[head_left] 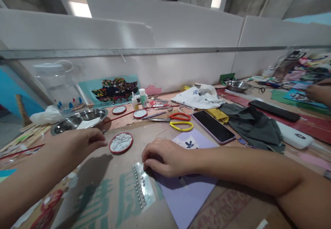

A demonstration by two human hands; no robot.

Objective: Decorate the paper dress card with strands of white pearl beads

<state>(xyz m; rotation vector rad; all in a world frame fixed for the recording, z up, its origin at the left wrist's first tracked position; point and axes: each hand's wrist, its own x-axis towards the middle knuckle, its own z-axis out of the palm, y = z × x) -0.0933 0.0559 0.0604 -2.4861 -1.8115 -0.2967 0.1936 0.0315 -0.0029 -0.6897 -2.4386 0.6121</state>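
My left hand [89, 141] hovers left of a red-rimmed lid [121, 143] filled with white paste. Its fingers are curled in; whatever they hold, if anything, is too small to name. My right hand [168, 158] rests over a purple card [187, 205], fingers bent and thumb close to the index finger. Its fingertips are at the top end of a clear strip of silver beads [141, 187], and what is between them is hidden. A white fabric cutout with a dark blue flower [190, 144] lies on the card, partly covered by my right hand.
Beyond my hands lie scissors [181, 120], a phone [213, 126], small glue bottles [143, 99] and a metal bowl [102, 113]. White patterned cloth [198, 96] and dark grey cloth [254, 125] are at the right. Another person's hand [319, 93] shows at the far right.
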